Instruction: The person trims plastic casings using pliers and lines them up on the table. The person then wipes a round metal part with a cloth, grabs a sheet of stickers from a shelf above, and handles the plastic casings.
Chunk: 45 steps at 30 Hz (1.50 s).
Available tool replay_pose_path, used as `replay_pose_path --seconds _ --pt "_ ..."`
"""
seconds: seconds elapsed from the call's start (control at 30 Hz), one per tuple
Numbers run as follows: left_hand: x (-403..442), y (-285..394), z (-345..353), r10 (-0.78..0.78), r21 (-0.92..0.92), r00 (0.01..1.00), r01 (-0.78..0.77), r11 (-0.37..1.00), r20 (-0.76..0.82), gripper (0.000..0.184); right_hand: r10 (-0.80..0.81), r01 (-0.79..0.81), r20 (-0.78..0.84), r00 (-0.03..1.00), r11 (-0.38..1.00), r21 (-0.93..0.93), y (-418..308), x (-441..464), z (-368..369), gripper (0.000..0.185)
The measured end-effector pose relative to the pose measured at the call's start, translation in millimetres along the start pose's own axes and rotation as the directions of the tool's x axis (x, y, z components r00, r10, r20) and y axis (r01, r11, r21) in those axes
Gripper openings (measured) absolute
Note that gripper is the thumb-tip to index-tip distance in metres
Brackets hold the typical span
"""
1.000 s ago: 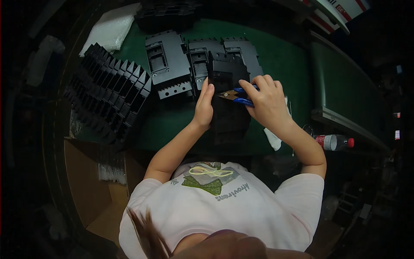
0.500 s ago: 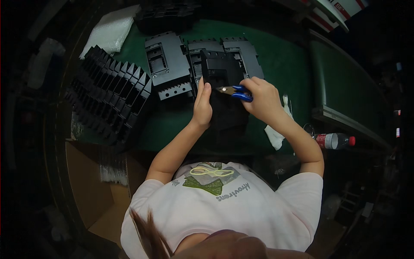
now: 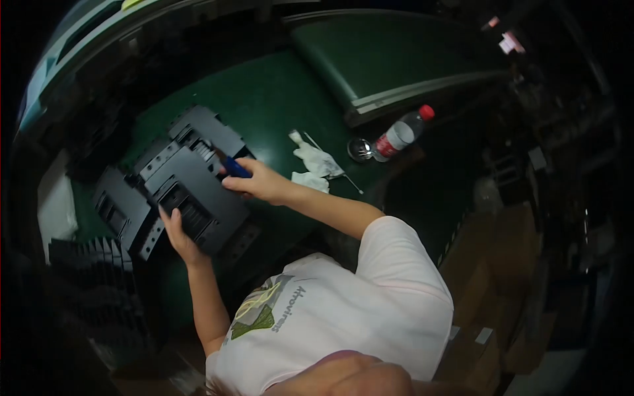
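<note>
My left hand grips the near left edge of a black plastic housing, thumb lying on its face beside a recessed, slotted opening. My right hand is closed around blue-handled cutting pliers. Their dark jaws point up and left over the housing's far right edge, and blur hides whether they touch it. Another similar housing lies to the left, and a further one lies behind.
Many black parts stand in a row at lower left, near white wrapping. On the green table are white gloves or cloths with a thin stick. A red-capped bottle stands right, and cardboard boxes are lower right.
The head view has swung to the right, so the table now appears further left. The housing in my left hand has turned from dark and upright to face-up. The pliers stay in my right hand.
</note>
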<state>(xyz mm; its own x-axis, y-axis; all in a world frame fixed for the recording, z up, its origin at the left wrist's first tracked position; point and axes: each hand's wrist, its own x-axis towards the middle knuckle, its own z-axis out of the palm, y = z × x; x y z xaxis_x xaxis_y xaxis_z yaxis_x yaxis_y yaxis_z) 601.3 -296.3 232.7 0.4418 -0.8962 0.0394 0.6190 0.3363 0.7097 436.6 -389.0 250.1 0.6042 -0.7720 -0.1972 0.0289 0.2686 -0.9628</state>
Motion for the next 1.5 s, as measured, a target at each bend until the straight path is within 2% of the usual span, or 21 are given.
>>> replay_pose_path --seconds 0.03,0.1,0.17,0.23,0.33,0.43,0.67,0.73,0.83,0.87,0.9,0.93,1.0,1.07,1.13,1.17,1.23,1.37,1.43,1.47,1.5 --pt "0 -3 -3 -0.022 -0.011 0.999 0.022 1.000 0.040 0.051 0.003 -0.003 0.006 1.000 1.000 0.010 1 -2 1 0.035" --pt "1 -4 -7 0.014 0.072 1.000 -0.015 0.997 0.009 0.054 -0.043 0.044 0.015 0.999 0.996 -0.075 -1 -8 3 0.035" --pt "1 -2 -1 0.046 0.123 0.999 -0.047 0.991 0.017 0.056 -0.027 0.029 0.025 0.999 0.997 -0.068 -1 -12 4 0.036" --pt "2 -4 -3 0.046 0.168 0.998 -0.054 0.984 0.048 0.053 -0.189 0.196 0.054 0.981 0.964 -0.182 4 -10 1 0.039" --pt "6 -10 -10 0.018 0.157 1.000 -0.022 0.987 0.026 0.051 -0.246 0.249 0.039 0.968 0.958 -0.145 0 -14 3 0.044" --pt "8 -10 -12 -0.031 0.134 0.999 0.032 0.990 -0.014 0.050 -0.261 0.270 0.075 0.962 0.951 -0.153 -7 -18 5 0.046" --pt "7 -6 -7 -0.033 0.084 0.999 0.030 0.996 0.036 0.053 -0.229 0.246 0.115 0.967 0.954 -0.173 -16 -18 5 0.043" --pt "5 -5 -5 0.004 0.077 0.997 -0.010 0.997 0.071 0.057 -0.290 0.297 0.087 0.953 0.951 -0.089 -15 -13 4 0.042" --pt "6 -4 -5 0.055 0.101 0.992 -0.067 0.993 0.113 0.062 -0.233 0.234 0.048 0.971 0.972 -0.023 -19 -7 0 0.035" --pt "4 -5 -5 0.096 0.303 0.995 -0.096 0.948 0.016 0.064 -0.157 0.156 0.020 0.987 0.986 0.064 -23 -4 -1 0.033" --pt "4 -8 -5 0.162 0.498 0.983 -0.100 0.861 -0.083 0.067 -0.149 0.149 -0.016 0.989 0.988 0.024 -34 -4 0 0.033" --pt "3 -10 -4 0.296 0.599 0.955 -0.228 0.768 -0.016 0.071 -0.184 0.184 -0.038 0.982 0.983 -0.001 -41 -1 0 0.032" --pt "0 -9 5 0.458 0.653 0.878 -0.428 0.625 0.137 0.075 -0.190 0.193 -0.079 0.979 0.981 0.028 -37 17 -8 0.032" --pt "0 -7 -2 0.564 0.786 0.740 -0.571 0.238 0.367 0.072 -0.185 0.181 -0.106 0.977 0.982 -0.052 -44 29 -9 0.030" --pt "-1 -3 -1 0.575 0.759 0.620 -0.651 -0.002 0.533 0.061 -0.223 0.208 -0.100 0.970 0.968 -0.140 -44 45 -5 0.029" --pt "-3 -2 2 0.551 0.767 0.619 -0.639 -0.060 0.559 0.057 -0.259 0.244 -0.091 0.961 0.958 -0.148 -40 54 -3 0.029" --pt "-3 -1 5 0.504 0.768 0.620 -0.622 -0.153 0.602 0.050 -0.233 0.218 -0.054 0.971 0.955 -0.203 -40 61 9 0.023" --pt "0 1 5 0.499 0.782 0.620 -0.579 -0.230 0.606 0.050 -0.236 0.226 0.003 0.972 0.929 -0.292 -31 76 27 0.024" --pt "2 6 5 0.397 0.828 0.727 -0.501 -0.251 0.560 0.049 -0.182 0.192 0.061 0.981 0.918 -0.347 -29 81 32 0.025" --pt "3 7 5 0.401 0.830 0.726 -0.496 -0.256 0.558 0.049 -0.183 0.196 0.070 0.981 0.918 -0.346 -28 84 32 0.025" --pt "3 7 4 0.369 0.843 0.758 -0.475 -0.253 0.538 0.049 -0.191 0.228 0.129 0.973 0.874 -0.429 -26 87 29 0.027"
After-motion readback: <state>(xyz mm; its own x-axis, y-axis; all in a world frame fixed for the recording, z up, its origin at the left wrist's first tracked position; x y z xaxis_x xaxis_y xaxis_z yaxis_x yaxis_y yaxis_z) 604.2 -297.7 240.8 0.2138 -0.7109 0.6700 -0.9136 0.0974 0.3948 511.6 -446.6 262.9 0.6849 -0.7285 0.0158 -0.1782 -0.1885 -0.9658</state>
